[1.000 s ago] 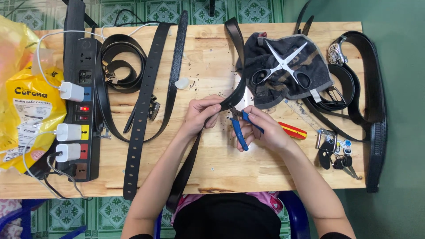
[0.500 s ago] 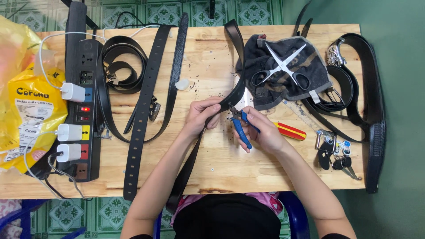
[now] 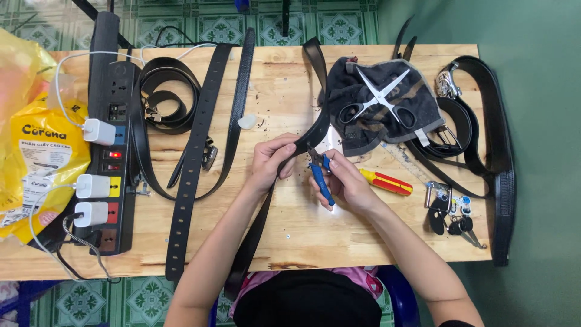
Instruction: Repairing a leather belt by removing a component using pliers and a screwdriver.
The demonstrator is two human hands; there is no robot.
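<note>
Both hands meet at mid-table: the left hand (image 3: 273, 160) pinches a black belt (image 3: 315, 130) that runs from the far table edge down past the near edge, while the right hand (image 3: 348, 181) grips blue-handled pliers (image 3: 321, 175) at the belt. A red-and-yellow screwdriver (image 3: 387, 181) lies just right; scissors (image 3: 378, 100) rest on a dark cloth (image 3: 417, 118) beyond.

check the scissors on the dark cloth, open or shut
Open: the scissors lie on the dark cloth with blades spread in an X.
</note>
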